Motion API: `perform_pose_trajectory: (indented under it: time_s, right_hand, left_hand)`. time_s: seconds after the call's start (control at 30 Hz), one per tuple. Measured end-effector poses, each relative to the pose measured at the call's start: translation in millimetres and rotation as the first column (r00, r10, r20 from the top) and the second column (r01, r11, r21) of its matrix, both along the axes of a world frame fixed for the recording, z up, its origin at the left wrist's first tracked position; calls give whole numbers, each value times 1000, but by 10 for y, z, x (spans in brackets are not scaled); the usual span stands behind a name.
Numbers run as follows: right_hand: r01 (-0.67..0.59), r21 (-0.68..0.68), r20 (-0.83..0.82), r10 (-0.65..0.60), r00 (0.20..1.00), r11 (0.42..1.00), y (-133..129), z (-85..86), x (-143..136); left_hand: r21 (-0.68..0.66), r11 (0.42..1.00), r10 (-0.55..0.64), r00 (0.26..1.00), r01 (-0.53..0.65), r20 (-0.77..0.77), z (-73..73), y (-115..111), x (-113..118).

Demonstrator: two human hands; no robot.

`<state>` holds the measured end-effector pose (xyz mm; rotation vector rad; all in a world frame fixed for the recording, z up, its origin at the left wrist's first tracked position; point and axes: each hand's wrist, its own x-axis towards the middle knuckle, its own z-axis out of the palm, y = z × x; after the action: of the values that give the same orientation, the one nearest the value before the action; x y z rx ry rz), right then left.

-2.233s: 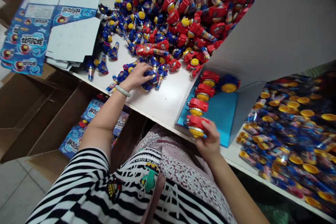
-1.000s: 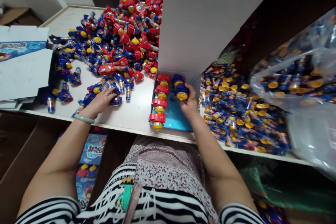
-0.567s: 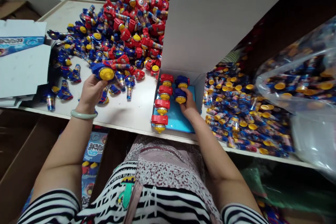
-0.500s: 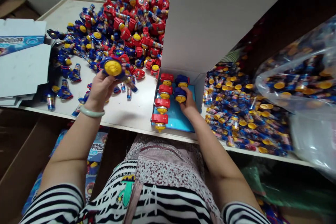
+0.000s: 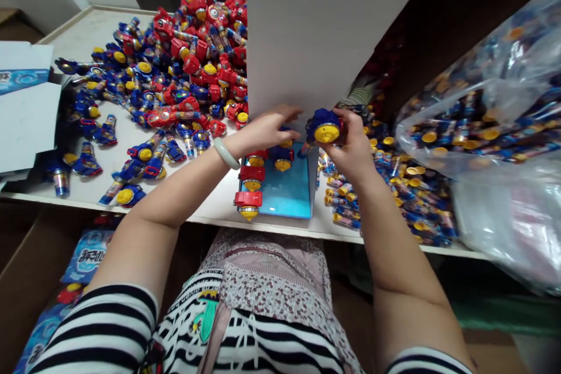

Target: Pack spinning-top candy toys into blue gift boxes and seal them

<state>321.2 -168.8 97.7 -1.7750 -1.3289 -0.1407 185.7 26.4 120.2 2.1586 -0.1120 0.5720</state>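
Note:
My right hand (image 5: pixel 354 149) grips a blue toy with a yellow knob (image 5: pixel 326 127) above the right side of a display box with a blue floor (image 5: pixel 287 194). My left hand (image 5: pixel 272 127), with a pale bangle on the wrist, reaches over the box's back part, its fingers stretched out. It partly covers the blue toys standing in the box, of which one (image 5: pixel 281 159) shows clearly. Along the box's left side runs a row of red toys with yellow knobs (image 5: pixel 249 200); the rear of that row is hidden by my left hand.
A heap of red and blue toys (image 5: pixel 193 58) covers the table to the left. Many small yellow-capped tubes (image 5: pixel 398 193) lie at the right, beside a clear plastic bag (image 5: pixel 486 123) full of more. The box's tall white panel (image 5: pixel 311 29) rises behind it. Folded white cartons (image 5: pixel 26 111) lie far left.
The blue toy from my left hand is now in my right hand above the box. My left hand has moved right, over the box, and is empty. My right hand has let go of a boxed toy.

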Motion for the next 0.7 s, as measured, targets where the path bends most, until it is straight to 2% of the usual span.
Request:
perform_pose_trajectory:
  time_s: [0.03, 0.1, 0.17, 0.23, 0.33, 0.47, 0.6, 0.7]
  right_hand:
    - [17, 0, 18, -17, 1000, 1000, 11, -128, 77]
    - [39, -37, 85, -36, 996, 999, 52, -348, 196]
    - [78, -98, 166, -61, 984, 992, 101, -485, 261]
    - [116, -139, 243, -80, 967, 983, 133, -544, 288]
    - [132, -146, 315, -80, 946, 980, 129, -564, 318]
    - [153, -158, 323, -95, 942, 976, 97, -565, 427]
    - [35, -227, 313, 39, 949, 973, 96, -523, 561]
    - [34, -218, 321, 39, 946, 975, 100, -526, 575]
  left_hand:
    - [108, 994, 9, 1000, -7, -21, -40, 56, 17]
    - [304, 950, -34, 993, 68, -116, -116, 133, 36]
    - [418, 902, -35, 981, 112, -190, -177, 153, 49]
    - [474, 871, -15, 974, 124, -227, -215, 139, 56]
    - [488, 863, -16, 973, 130, -231, -221, 120, 50]
    - [465, 872, -28, 965, 151, -262, -144, 135, 43]
    - [479, 854, -31, 937, 206, -348, -65, 149, 69]
    - [471, 853, -36, 925, 225, -378, -73, 163, 78]
